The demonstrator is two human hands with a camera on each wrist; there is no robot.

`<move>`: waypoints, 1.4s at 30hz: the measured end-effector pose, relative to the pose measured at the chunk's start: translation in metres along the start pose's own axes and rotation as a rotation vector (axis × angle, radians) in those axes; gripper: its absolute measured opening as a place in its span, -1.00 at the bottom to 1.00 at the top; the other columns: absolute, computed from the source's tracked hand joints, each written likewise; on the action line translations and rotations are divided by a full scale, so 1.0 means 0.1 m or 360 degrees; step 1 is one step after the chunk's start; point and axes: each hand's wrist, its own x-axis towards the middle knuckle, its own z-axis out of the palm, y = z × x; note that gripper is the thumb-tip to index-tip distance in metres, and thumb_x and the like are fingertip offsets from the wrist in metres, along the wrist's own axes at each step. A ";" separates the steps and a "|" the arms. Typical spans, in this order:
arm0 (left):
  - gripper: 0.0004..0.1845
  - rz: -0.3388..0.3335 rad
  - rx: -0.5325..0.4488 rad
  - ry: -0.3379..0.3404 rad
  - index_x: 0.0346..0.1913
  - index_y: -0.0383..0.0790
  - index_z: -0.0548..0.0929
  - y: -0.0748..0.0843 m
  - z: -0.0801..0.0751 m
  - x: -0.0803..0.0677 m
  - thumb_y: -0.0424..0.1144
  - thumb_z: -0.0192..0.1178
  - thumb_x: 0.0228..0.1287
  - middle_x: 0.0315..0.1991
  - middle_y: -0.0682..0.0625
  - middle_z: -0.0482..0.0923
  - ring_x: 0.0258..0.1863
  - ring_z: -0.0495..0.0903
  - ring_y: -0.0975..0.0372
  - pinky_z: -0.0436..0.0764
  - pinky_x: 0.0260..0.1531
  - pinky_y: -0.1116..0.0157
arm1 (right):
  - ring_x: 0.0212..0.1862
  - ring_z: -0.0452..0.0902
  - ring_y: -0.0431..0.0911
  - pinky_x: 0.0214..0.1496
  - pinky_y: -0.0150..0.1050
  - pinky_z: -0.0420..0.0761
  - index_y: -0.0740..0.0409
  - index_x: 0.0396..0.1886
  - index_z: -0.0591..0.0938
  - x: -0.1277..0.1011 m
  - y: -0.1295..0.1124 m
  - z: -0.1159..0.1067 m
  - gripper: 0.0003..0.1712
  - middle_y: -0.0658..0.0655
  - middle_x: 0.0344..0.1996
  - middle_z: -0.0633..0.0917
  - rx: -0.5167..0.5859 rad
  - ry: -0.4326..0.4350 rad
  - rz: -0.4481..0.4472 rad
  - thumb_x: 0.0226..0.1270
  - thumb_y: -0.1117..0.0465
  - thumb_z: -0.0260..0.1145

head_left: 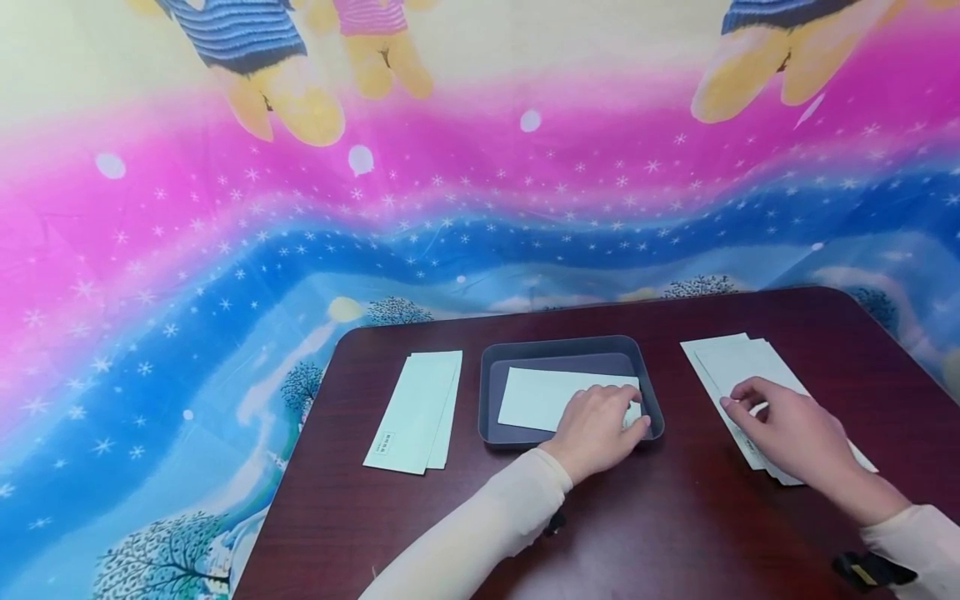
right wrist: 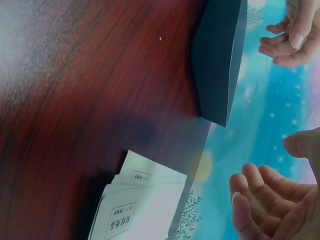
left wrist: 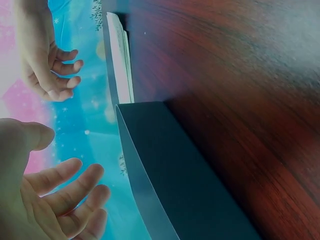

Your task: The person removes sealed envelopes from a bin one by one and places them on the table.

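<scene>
Envelope [head_left: 551, 398] in grey tray [head_left: 491, 392] under left hand [head_left: 600, 429] (loose grip), right hand [head_left: 787, 425] relaxed on envelope pile [head_left: 731, 358].

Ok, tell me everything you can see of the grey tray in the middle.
The tray is dark grey, rectangular, with rounded corners and low upright walls, plastic by its look. It sits flat on the dark wooden table, between two stacks of envelopes. One white envelope lies flat inside it. The left hand reaches over its near right rim, fingers on that envelope. Its outer wall looks plain and smooth in the wrist views.
</scene>
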 end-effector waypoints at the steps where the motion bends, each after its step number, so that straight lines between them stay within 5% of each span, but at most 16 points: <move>1: -0.69 -0.0006 0.0000 0.0001 0.11 0.09 0.65 -0.01 0.00 0.00 0.08 0.13 0.46 -0.11 0.23 0.74 -0.14 0.65 0.37 0.58 -0.09 0.40 | -0.33 0.68 -0.08 -0.50 -0.24 0.35 0.02 -0.19 0.67 0.00 -0.01 0.01 -0.73 0.03 -0.33 0.78 -0.0002 0.0013 -0.0008 0.43 -0.06 0.28; 13: -0.68 -0.0031 -0.0030 -0.0010 0.13 0.05 0.66 -0.16 -0.01 -0.04 0.06 0.11 0.48 -0.08 0.16 0.75 -0.14 0.65 0.33 0.60 -0.07 0.36 | -0.44 0.55 -0.41 -0.52 -0.24 0.36 -0.01 -0.18 0.66 -0.01 -0.11 0.07 -0.71 -0.03 -0.36 0.76 0.0035 0.0061 -0.0060 0.43 -0.11 0.29; 23: -0.67 -0.0079 -0.0025 -0.0034 0.15 0.04 0.65 -0.26 -0.02 -0.07 0.06 0.13 0.47 -0.04 0.15 0.75 -0.10 0.66 0.30 0.61 -0.01 0.31 | -0.39 0.61 -0.17 -0.48 -0.25 0.38 0.04 -0.21 0.66 0.02 -0.24 0.15 -0.74 -0.03 -0.41 0.74 0.0055 0.0078 -0.0090 0.40 -0.05 0.32; 42: -0.67 -0.0079 0.0040 -0.0037 0.12 -0.01 0.66 -0.43 -0.04 -0.01 0.04 0.20 0.43 -0.13 0.12 0.76 -0.16 0.68 0.28 0.61 -0.12 0.32 | -0.42 0.51 -0.20 -0.47 -0.25 0.38 0.11 -0.20 0.64 0.02 -0.36 0.23 -0.74 -0.04 -0.48 0.67 0.0078 0.0012 -0.0118 0.40 0.00 0.33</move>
